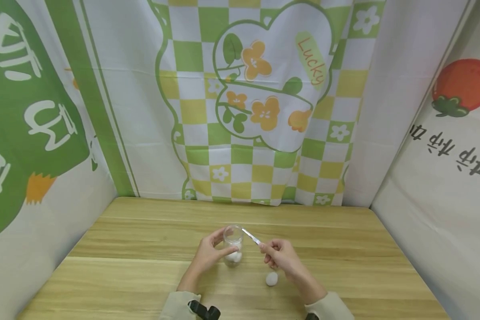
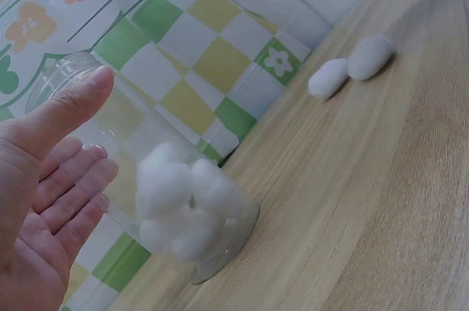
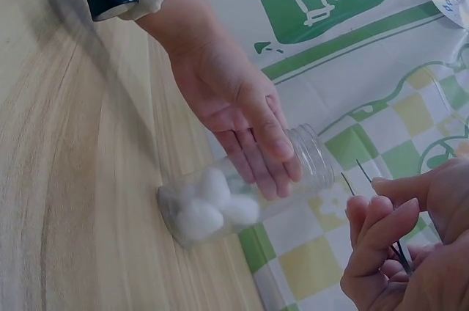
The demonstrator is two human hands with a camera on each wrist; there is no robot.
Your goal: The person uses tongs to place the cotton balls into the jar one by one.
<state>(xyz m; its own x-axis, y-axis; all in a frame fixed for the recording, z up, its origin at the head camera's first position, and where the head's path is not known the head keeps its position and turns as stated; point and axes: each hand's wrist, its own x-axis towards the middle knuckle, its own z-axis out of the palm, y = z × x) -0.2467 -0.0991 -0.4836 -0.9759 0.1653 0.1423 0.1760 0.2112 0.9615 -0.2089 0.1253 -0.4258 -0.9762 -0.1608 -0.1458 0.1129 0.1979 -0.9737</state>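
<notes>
Checkered curtain (image 1: 240,175) behind wooden table (image 1: 144,242); cotton balls (image 2: 371,56) near right hand (image 1: 283,255) pinching tweezers (image 1: 251,236); left hand (image 1: 207,253) straight-fingered against jar (image 1: 233,240).

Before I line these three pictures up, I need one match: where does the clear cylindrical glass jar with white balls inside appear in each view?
Head: the clear glass jar is at lower centre.
Left wrist: left of centre to lower middle, slanted, mouth toward upper left.
Right wrist: near the centre, slightly low, tipped sideways in the picture, mouth toward the right.
Shared landmark: the green, yellow and white checked cloth in the background.
</notes>
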